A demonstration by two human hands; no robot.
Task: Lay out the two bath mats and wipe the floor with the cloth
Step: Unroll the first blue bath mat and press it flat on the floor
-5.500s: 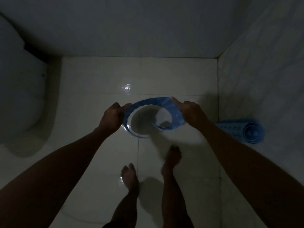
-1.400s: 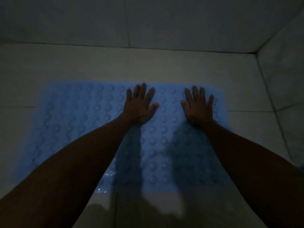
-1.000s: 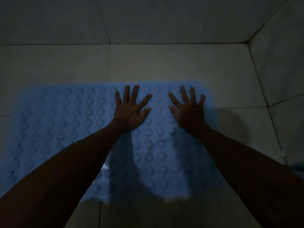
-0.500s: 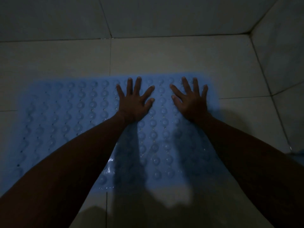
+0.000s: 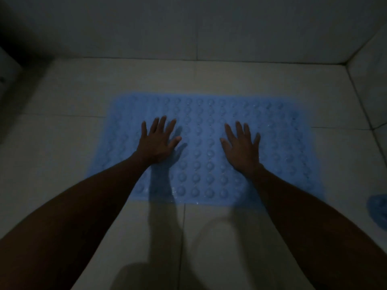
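Note:
A blue bath mat [image 5: 278, 147] with rows of round bumps lies flat and unrolled on the pale tiled floor [image 5: 240, 80]. My left hand [image 5: 158, 142] presses on its left-centre part with straight, spread fingers. My right hand [image 5: 243, 148] presses flat on the mat a little right of centre, fingers spread too. At the right edge of the view a part of the second blue mat [image 5: 378, 210] shows, most of it cut off by the frame. No cloth is in view.
Tiled walls [image 5: 209, 26] close the floor at the back and on the right. A dark gap and a pale fixture [image 5: 8, 80] stand at the far left. The light is dim and my arms cast shadows on the near tiles.
The mat went from curled between my hands to flat on the floor. Over the last second my two hands have slid apart and toward the mat's middle, still pressing flat.

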